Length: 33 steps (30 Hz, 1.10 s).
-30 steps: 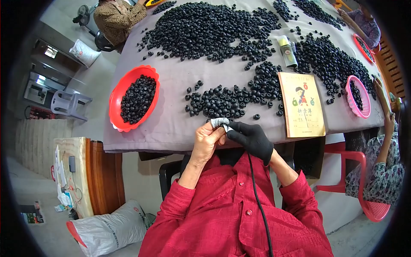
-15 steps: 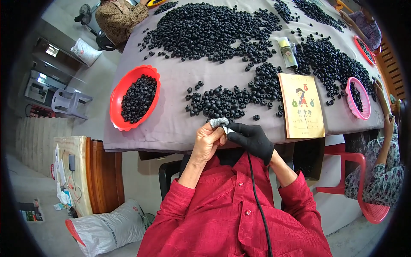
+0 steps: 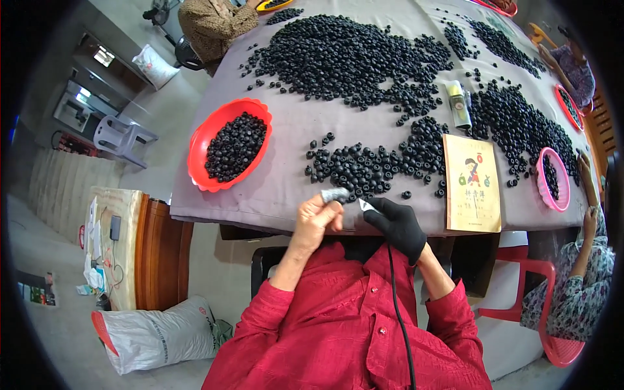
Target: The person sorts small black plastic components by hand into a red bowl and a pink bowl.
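My left hand (image 3: 314, 218) is bare apart from a grey sleeve (image 3: 334, 194) on one finger. Its fingers are curled together at the near edge of a loose pile of small black ring-like pieces (image 3: 361, 169); whether a piece sits between them I cannot make out. To its right, my right hand (image 3: 398, 224) wears a black glove and pinches a small white pointed piece (image 3: 366, 205), whose tip faces the left hand. A gap separates the two hands. A black cord (image 3: 398, 305) hangs down over the red shirt from beside the gloved hand.
A red scalloped bowl (image 3: 198, 146) of black pieces stands on the left of the cloth-covered table (image 3: 286, 117). Right lie a yellow booklet (image 3: 473, 201) and a green-yellow packet (image 3: 459, 107). A large heap (image 3: 344, 58) spreads farther back. Co-workers sit around; a pink basket (image 3: 564, 182) is at right.
My hands, which were together, have drawn apart, the left one leftward relative to the right. The white pointed piece remains in the gloved hand. The whole view has shifted slightly.
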Each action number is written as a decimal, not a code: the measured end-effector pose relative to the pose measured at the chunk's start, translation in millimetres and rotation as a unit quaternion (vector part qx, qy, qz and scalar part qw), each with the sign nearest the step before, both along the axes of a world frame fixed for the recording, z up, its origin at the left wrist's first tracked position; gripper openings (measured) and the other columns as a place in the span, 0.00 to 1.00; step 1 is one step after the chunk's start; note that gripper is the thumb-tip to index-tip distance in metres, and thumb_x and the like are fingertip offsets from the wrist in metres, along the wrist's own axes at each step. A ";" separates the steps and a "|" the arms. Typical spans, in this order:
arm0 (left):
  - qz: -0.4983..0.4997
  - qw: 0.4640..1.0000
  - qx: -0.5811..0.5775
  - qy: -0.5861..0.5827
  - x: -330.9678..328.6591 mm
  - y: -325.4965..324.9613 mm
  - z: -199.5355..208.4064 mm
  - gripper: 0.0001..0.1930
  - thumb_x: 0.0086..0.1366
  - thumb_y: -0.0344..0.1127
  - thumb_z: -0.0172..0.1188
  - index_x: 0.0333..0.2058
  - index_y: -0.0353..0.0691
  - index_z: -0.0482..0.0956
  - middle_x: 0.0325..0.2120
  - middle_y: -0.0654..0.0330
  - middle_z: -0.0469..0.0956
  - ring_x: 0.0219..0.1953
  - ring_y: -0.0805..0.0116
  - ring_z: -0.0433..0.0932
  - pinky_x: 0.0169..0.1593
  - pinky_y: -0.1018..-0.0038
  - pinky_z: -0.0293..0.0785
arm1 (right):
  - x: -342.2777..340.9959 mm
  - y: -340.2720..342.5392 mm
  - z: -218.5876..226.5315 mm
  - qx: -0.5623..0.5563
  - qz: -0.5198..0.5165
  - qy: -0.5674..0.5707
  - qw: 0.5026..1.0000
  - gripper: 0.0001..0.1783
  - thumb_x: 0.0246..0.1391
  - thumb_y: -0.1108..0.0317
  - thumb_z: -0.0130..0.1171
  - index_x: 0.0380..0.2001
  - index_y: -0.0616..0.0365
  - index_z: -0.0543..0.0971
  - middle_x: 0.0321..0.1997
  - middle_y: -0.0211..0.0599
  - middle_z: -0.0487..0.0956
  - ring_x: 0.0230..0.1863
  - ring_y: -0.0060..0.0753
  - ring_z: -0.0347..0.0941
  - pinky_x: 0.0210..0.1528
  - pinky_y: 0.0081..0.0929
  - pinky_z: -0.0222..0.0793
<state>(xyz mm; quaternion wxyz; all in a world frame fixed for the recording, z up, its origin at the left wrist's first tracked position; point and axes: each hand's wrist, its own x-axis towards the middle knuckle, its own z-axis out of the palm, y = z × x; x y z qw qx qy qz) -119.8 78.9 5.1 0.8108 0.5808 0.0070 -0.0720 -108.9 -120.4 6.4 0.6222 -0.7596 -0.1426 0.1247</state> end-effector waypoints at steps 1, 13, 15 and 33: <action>0.029 0.998 0.052 -0.017 5.3 12.3 9.8 0.11 0.59 0.26 0.52 0.41 0.37 0.75 0.22 0.64 0.74 0.19 0.78 0.70 0.24 0.83 0.67 | 0.1 -1.2 1.1 -0.001 -0.005 0.004 1.000 0.19 0.52 0.63 0.55 0.45 0.63 0.73 0.36 0.44 0.79 0.37 0.22 0.73 0.41 0.24 0.68; 0.198 0.927 0.300 -0.107 49.9 72.5 37.8 0.09 0.58 0.28 0.56 0.39 0.35 0.74 0.17 0.69 0.69 0.13 0.85 0.65 0.14 0.85 0.59 | 0.0 -0.6 1.8 0.016 -0.009 0.030 0.999 0.19 0.53 0.63 0.56 0.45 0.63 0.73 0.37 0.38 0.79 0.37 0.19 0.70 0.42 0.22 0.67; 0.163 0.924 0.330 -0.100 51.5 62.6 10.4 0.10 0.58 0.27 0.56 0.39 0.34 0.75 0.17 0.68 0.69 0.14 0.85 0.65 0.16 0.85 0.60 | -1.0 0.1 2.2 0.017 -0.009 0.025 1.000 0.19 0.53 0.63 0.56 0.45 0.63 0.73 0.37 0.38 0.79 0.37 0.19 0.70 0.42 0.22 0.67; 0.061 0.850 0.504 -0.138 66.4 51.6 5.9 0.08 0.48 0.19 0.55 0.30 0.35 0.76 0.26 0.55 0.71 0.26 0.60 0.73 0.32 0.69 0.69 | 0.0 -2.8 -0.1 0.020 -0.015 0.038 0.999 0.20 0.52 0.62 0.57 0.45 0.64 0.73 0.36 0.38 0.79 0.37 0.20 0.70 0.42 0.23 0.67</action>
